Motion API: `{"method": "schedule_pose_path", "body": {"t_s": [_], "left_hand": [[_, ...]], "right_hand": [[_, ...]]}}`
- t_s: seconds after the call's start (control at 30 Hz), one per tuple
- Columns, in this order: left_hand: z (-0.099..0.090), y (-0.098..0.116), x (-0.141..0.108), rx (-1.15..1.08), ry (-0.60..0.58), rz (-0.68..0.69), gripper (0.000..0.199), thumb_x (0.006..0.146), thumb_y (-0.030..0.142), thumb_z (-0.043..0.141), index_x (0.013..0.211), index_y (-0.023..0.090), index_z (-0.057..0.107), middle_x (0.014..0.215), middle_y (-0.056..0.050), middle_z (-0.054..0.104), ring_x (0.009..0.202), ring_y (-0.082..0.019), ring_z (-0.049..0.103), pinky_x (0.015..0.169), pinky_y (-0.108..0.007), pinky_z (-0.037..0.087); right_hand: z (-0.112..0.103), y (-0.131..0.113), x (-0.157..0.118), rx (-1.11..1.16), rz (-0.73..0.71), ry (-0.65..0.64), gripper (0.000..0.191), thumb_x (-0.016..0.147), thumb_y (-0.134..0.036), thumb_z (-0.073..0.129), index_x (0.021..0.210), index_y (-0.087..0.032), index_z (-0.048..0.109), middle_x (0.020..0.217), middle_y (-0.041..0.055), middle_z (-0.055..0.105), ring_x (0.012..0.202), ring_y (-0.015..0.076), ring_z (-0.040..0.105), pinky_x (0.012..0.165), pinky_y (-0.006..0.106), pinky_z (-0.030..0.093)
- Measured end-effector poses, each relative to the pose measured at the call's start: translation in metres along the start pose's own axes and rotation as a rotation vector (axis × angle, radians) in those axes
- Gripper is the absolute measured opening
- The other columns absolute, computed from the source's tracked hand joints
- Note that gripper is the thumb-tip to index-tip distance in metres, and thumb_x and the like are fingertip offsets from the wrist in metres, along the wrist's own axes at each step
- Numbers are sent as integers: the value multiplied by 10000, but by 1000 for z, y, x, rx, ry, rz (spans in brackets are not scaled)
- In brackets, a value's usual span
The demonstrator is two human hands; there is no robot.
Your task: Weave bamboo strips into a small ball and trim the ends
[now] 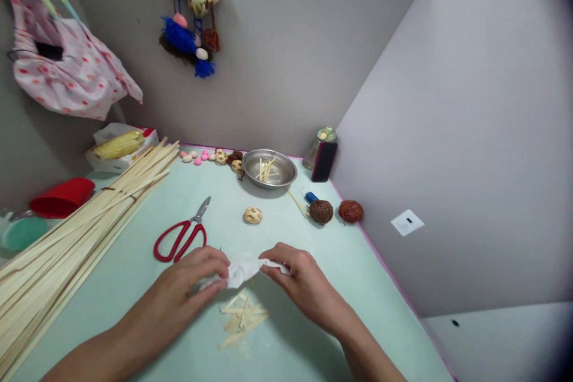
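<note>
A crumpled white tissue (242, 271) is stretched between my two hands above the pale green table. My left hand (197, 277) pinches its left end, and my right hand (295, 274) grips the right end between thumb and fingers. Just below the tissue lies a small heap of short pale strips (244, 317). Red-handled scissors (183, 236) rest beyond my left hand, their blades slightly parted and pointing away. A small woven ball (253, 215) sits on the table beyond the tissue.
Long pale strips (89, 233) cover the left side. A metal bowl (269, 182) holding cut strips stands at the back, near pink and white pebbles (197, 158). Brown yarn balls (321, 212), a blue spool (311, 197) and a phone (324, 162) are at the right edge.
</note>
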State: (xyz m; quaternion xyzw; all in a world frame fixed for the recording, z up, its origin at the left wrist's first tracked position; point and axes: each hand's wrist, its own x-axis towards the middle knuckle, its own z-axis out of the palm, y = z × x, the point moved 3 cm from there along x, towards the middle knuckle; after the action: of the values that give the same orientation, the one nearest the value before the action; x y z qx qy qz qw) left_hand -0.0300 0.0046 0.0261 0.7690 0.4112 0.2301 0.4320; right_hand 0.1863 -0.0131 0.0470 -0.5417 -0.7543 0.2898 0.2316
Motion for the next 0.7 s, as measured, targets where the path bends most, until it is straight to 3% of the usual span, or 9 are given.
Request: {"method": "schedule_pose_path", "body": {"t_s": [0.07, 0.2, 0.27, 0.33, 0.4, 0.5, 0.7], "left_hand": [[-6, -3, 4, -131, 61, -87, 181, 914, 391, 529, 930, 276, 669, 994, -21, 679, 913, -229, 616, 782, -297, 444], [-16, -12, 21, -501, 215, -234, 227, 853, 477, 615, 895, 257, 646, 700, 32, 616, 596, -156, 521, 521, -229, 366], [-23, -18, 31, -686, 343, -261, 226, 823, 461, 665, 840, 240, 624, 646, 52, 560, 540, -124, 456, 480, -205, 327], [-29, -24, 40, -771, 422, -263, 213, 818, 433, 678, 817, 236, 598, 668, 58, 548, 564, -115, 461, 505, -189, 353], [-33, -29, 46, -796, 447, -263, 197, 810, 403, 690, 814, 233, 591, 708, 56, 559, 615, -114, 488, 555, -181, 392], [-31, -35, 47, -813, 419, -284, 203, 800, 395, 705, 807, 219, 603, 715, 49, 567, 618, -111, 491, 550, -177, 393], [-19, -38, 39, -823, 336, -316, 196, 802, 386, 701, 831, 215, 611, 689, 48, 568, 574, -117, 491, 504, -189, 367]], "right_hand": [[0, 4, 5, -27, -25, 67, 162, 978, -263, 539, 1048, -250, 684, 937, 2, 672, 795, 142, 619, 686, 243, 450], [-2, 6, 7, -363, -138, 458, 247, 972, -300, 537, 1164, -158, 598, 1032, 109, 637, 906, 226, 604, 752, 325, 470], [-1, 8, 2, -500, -157, 564, 222, 987, -310, 496, 1089, -144, 603, 953, 108, 625, 860, 233, 589, 722, 332, 456], [4, 12, -2, -536, -104, 473, 201, 1002, -265, 447, 934, -172, 612, 836, 60, 587, 740, 196, 564, 635, 296, 421], [12, 19, -5, -509, -11, 242, 225, 993, -205, 441, 822, -189, 587, 796, 24, 548, 648, 156, 532, 573, 268, 378], [25, 23, -4, -415, 85, -15, 187, 971, -160, 461, 817, -192, 562, 845, 7, 531, 616, 120, 509, 573, 247, 369], [42, 6, 14, -224, -125, -109, 189, 998, -161, 405, 1057, -207, 579, 1027, 49, 541, 895, 160, 531, 759, 271, 434]]}}
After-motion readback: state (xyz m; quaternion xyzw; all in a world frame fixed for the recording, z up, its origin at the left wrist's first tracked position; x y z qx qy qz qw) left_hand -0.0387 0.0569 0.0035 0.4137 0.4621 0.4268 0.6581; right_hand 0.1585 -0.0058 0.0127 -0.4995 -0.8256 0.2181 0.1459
